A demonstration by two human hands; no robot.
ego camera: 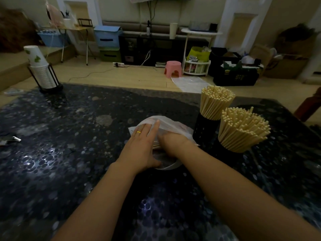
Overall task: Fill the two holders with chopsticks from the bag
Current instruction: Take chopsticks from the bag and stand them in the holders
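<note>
A white plastic bag lies on the dark table in the middle. My left hand, a ring on one finger, lies flat on the bag's left side with straight fingers. My right hand reaches into the bag's mouth, and its fingers are hidden inside. A few pale chopstick ends show between the hands. To the right stand two black holders, the far holder and the near holder. Each is packed with pale wooden chopsticks, the far bundle and the near bundle.
A black rack with stacked paper cups stands at the table's far left. A small foil scrap lies at the left edge. The dark patterned table stretches around. Beyond it are a pink stool, boxes and shelves.
</note>
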